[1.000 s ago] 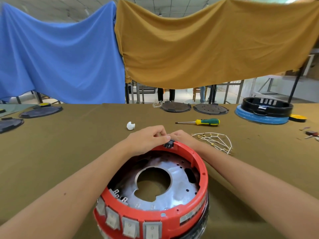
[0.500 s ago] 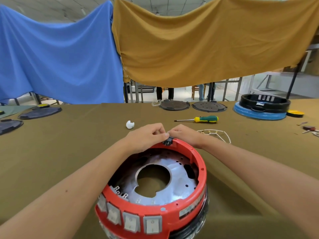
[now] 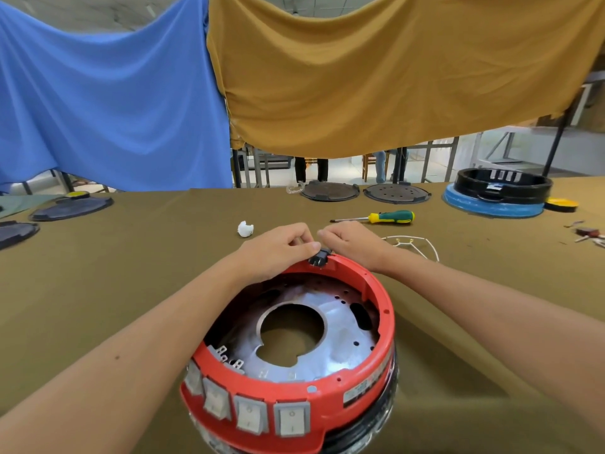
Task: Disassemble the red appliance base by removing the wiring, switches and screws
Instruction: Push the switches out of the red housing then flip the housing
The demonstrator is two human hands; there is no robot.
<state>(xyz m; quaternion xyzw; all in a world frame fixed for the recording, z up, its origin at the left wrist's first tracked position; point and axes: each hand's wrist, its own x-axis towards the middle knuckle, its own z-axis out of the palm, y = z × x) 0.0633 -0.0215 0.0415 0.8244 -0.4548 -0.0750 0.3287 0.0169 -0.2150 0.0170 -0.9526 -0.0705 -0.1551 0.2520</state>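
We see the red appliance base (image 3: 353,385) sitting open side up on the olive-covered table (image 3: 131,290), close to us and a little right of centre. Inside it lies a silvery metal plate (image 3: 340,332) with a large round hole and several small ones. Four pale rocker switches (image 3: 248,412) line the near outer wall; the two rightmost carry small "O" and "I" marks. A grey label strip (image 3: 363,391) on the right of the wall bears print too small for us to read.

At the far rim a small black part (image 3: 319,258) sits in a notch. The left hand (image 3: 278,253) rests on the rim beside it, fingers curled and thumb tip pressed to the part's top. The right hand (image 3: 352,244) is just behind the rim, fingers curled together toward the same part; whether they actually pinch it we cannot tell, as the fingertips are hidden.

Beyond the hands lie a small white piece (image 3: 245,229) and a screwdriver (image 3: 376,218) with a yellow and green handle; no brand is legible on it. A loose bundle of white wiring (image 3: 415,244) lies just right of the right wrist. Further back stand two dark round plates (image 3: 363,192) and a black ring on a blue base (image 3: 497,194), with a yellow disc (image 3: 561,204) beside it. More dark plates (image 3: 68,208) lie at far left. Blue cloth (image 3: 108,103) and mustard cloth (image 3: 376,77) hang behind.
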